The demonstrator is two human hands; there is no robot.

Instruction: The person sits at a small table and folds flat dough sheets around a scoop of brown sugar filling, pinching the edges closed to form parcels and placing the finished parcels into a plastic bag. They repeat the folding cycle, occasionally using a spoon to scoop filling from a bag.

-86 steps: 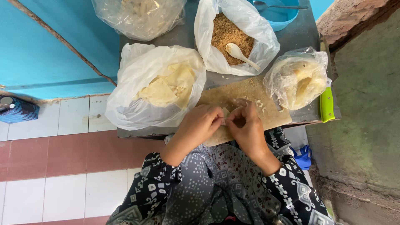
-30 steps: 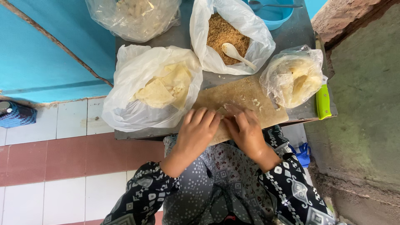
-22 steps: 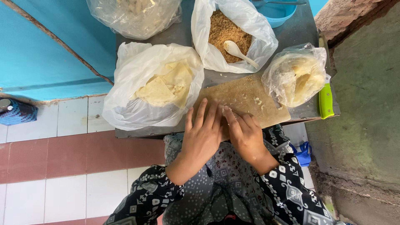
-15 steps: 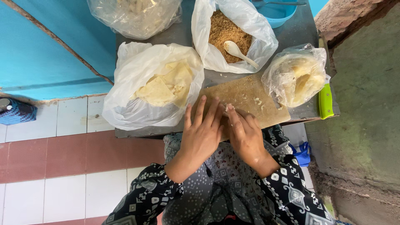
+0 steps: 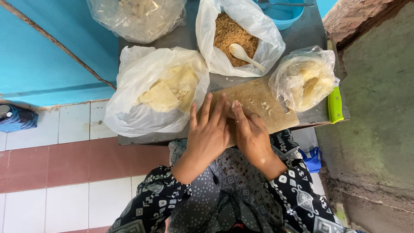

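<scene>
My left hand (image 5: 209,133) and my right hand (image 5: 252,133) lie flat side by side on a wooden board (image 5: 269,103), fingers stretched toward the far side. Whatever is under the palms is hidden. A few pale crumbs lie on the board just past my right fingertips. Left of the board an open white bag (image 5: 129,112) holds thin pale sheets (image 5: 166,90). Beyond it an open bag of brown crumbs (image 5: 228,32) has a white spoon (image 5: 243,55) in it. A clear bag of pale pieces (image 5: 304,80) sits on the board's right end.
All of this rests on a small grey metal table (image 5: 310,34). Another filled clear bag (image 5: 138,15) and a blue bowl (image 5: 280,13) stand at the far side. A green-handled tool (image 5: 334,105) lies at the right edge. Tiled floor (image 5: 64,172) lies on the left, a rough wall on the right.
Earlier my fingertips were bunched together over a small piece on the board. Since then both hands have flattened out and slid forward and back over the board.
</scene>
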